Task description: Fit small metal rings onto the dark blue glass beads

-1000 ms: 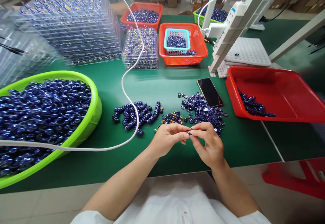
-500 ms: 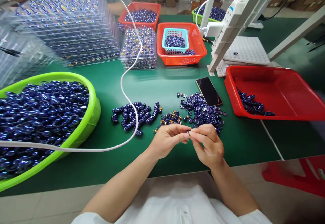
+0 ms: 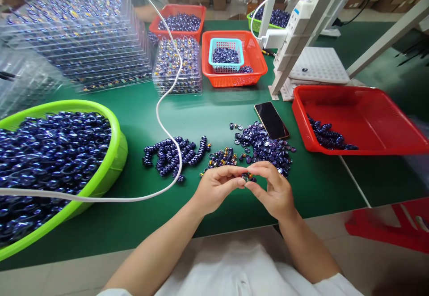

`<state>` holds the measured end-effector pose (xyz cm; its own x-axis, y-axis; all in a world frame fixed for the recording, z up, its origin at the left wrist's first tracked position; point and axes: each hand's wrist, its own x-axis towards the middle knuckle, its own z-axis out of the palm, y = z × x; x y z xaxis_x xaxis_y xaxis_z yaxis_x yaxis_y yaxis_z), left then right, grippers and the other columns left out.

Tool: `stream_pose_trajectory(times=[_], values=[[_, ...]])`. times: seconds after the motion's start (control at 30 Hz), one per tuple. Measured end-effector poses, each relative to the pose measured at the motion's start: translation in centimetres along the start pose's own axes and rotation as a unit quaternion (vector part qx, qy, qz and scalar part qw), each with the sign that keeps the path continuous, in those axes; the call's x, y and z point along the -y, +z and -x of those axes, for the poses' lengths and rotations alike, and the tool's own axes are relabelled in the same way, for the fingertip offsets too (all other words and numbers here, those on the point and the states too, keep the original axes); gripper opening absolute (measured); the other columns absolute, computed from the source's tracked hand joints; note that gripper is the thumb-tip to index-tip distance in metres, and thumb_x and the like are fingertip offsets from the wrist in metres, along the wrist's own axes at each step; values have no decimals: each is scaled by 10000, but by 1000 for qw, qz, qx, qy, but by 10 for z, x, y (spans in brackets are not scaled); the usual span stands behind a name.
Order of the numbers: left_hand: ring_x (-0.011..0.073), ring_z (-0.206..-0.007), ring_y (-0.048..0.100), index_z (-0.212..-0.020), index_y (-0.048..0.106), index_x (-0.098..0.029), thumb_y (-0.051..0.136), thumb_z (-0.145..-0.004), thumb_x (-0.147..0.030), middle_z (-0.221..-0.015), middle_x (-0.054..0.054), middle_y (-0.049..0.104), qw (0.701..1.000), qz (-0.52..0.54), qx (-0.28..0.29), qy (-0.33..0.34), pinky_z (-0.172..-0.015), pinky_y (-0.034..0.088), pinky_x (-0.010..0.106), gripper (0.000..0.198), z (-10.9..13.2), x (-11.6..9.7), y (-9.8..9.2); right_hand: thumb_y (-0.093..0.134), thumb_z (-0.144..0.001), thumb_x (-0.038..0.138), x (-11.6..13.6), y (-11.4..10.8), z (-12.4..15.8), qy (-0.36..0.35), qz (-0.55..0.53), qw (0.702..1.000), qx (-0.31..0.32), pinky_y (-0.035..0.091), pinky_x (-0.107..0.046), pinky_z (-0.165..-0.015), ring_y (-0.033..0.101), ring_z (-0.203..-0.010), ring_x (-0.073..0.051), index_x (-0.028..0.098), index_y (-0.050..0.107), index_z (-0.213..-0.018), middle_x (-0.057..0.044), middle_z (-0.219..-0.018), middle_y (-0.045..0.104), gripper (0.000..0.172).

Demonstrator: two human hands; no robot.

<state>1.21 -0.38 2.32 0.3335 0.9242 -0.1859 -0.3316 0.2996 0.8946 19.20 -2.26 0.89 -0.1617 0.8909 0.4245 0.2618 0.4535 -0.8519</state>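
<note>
My left hand (image 3: 217, 188) and my right hand (image 3: 275, 189) meet above the front of the green table. Pinched between their fingertips is a small shiny ring-shaped piece (image 3: 246, 177), dark with a hint of gold; its exact kind is too small to tell. Just beyond lie a pile of loose dark blue pieces (image 3: 264, 146) and a smaller heap of gold-and-blue pieces (image 3: 223, 157). To the left of these, glossy blue pieces are stacked in curved rows (image 3: 172, 153).
A white cable (image 3: 157, 108) crosses the table. A green basket (image 3: 122, 146) of blue pieces stands left, a red tray (image 3: 368, 112) right. Behind are a phone (image 3: 272, 120), stacked clear trays (image 3: 97, 50), an orange basket (image 3: 234, 80) and a metal post (image 3: 284, 59).
My right fingers have spread from a tight pinch, with the thumb now lower, so more of the small piece shows. The whole view has shifted slightly.
</note>
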Motion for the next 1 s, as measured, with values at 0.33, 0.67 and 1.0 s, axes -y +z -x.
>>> stream_pose_trajectory(times=[0.33,0.67,1.0], values=[[150,-730,713,-985,768,-164,727,-807,-191,-842,61,761,981,-171,-5,96,-691,602,239,184,0,9,-5,668,-852,113,0,1,-2,2,27,999,-17,518,-327,-792,634,-881,-173,250,615,-960,-20,-923,642,182],[156,-756,702,-1034,723,-138,636,-882,-210,-869,76,729,969,-218,13,113,-706,601,255,189,2,9,-4,647,-854,102,0,2,-4,-29,83,996,-12,522,-309,-754,637,-825,-164,236,601,-934,-20,-871,639,163],[134,-755,687,-983,722,-137,699,-845,-231,-843,51,718,993,-106,30,44,-709,594,231,168,-2,4,-4,647,-855,71,-3,1,-4,-47,61,997,5,537,-316,-761,646,-862,-173,233,625,-976,-37,-911,653,204]])
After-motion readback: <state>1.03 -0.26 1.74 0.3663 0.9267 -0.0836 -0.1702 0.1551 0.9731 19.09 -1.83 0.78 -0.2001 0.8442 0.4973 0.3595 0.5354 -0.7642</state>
